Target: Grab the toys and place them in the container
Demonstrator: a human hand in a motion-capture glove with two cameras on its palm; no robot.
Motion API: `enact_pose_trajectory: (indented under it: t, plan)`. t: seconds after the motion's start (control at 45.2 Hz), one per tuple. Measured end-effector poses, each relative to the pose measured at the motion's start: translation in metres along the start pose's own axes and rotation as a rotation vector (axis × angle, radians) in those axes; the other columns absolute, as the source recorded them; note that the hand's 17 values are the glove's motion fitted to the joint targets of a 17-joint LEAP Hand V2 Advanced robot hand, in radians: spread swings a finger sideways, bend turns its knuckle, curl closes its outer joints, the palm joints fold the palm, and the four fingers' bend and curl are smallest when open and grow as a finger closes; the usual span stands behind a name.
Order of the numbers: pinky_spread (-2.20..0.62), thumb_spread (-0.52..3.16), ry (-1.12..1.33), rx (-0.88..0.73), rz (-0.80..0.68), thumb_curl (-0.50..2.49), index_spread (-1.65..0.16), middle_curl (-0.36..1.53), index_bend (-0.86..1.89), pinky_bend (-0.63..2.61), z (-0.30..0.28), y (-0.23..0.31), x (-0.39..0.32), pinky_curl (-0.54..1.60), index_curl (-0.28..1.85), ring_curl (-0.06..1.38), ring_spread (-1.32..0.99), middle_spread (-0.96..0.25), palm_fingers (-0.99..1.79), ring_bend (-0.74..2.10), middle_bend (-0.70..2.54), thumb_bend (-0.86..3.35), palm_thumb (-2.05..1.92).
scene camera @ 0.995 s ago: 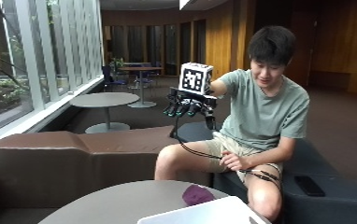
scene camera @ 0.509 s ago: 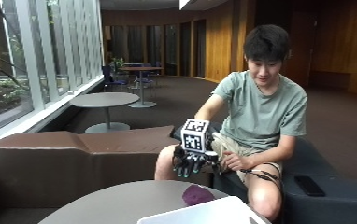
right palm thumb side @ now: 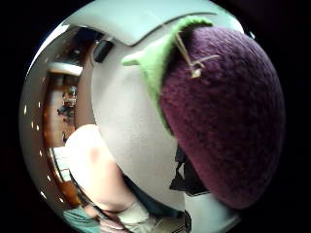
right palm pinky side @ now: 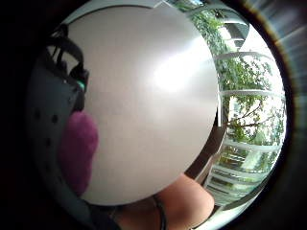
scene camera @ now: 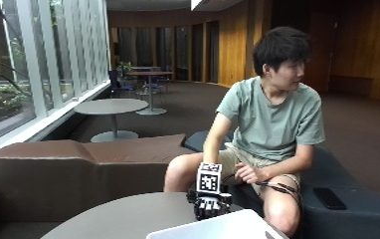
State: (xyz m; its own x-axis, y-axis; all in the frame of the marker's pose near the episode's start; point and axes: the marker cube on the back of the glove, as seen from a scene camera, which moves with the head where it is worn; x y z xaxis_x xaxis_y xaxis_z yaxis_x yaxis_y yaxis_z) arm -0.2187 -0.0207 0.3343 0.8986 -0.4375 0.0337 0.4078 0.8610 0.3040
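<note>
Covering purple toy (right palm thumb side: 228,116) on surface (scene camera: 130,219) | gloved right hand (scene camera: 210,205), fingers' closure cannot be told | container (scene camera: 223,228) at 4 o'clock, near for the drop.

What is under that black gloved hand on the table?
A purple felt eggplant toy with a green top lies under the gloved right hand on the round table. From outside, the hand hides it.

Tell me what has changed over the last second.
The black-gloved right hand came down from chest height to the round grey table and now covers the purple felt eggplant toy, which lay in plain sight before. Whether the grip has closed on it cannot be seen. The white plastic container stayed put.
</note>
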Motion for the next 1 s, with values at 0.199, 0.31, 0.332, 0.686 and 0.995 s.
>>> enact_pose_trajectory:
  t: [0.199, 0.31, 0.332, 0.686, 0.995]
  plan:
    - [-0.26, 1.23, 0.026, -0.089, 0.013, 0.52, -0.26, 0.34, 0.45, 1.01, -0.004, 0.008, -0.001, 0.39, 0.27, 0.63, -0.31, -0.28, 0.92, 1.14, 0.35, 0.22, 0.52]
    - [-0.30, 1.09, 0.026, -0.052, 0.040, 0.57, -0.29, 0.47, 0.58, 0.91, -0.004, 0.006, -0.001, 0.38, 0.33, 0.65, -0.34, -0.33, 1.23, 1.10, 0.74, 0.18, 0.53]
    - [-0.31, 1.07, 0.027, -0.046, 0.043, 0.58, -0.29, 0.49, 0.61, 0.90, -0.005, 0.006, -0.001, 0.39, 0.34, 0.65, -0.34, -0.33, 1.23, 1.10, 0.79, 0.17, 0.53]
    - [-0.36, 0.77, 0.063, 0.154, -0.033, 0.75, -0.30, 0.72, 0.91, 0.93, -0.025, -0.012, -0.001, 0.44, 0.57, 0.70, -0.38, -0.28, 1.11, 1.19, 1.16, 0.13, 0.58]
    - [-0.37, 0.64, 0.086, -0.002, -0.007, 0.86, -0.30, 0.79, 0.94, 0.97, -0.064, -0.001, 0.000, 0.47, 0.71, 0.72, -0.38, -0.24, 1.05, 1.25, 1.21, 0.09, 0.59]
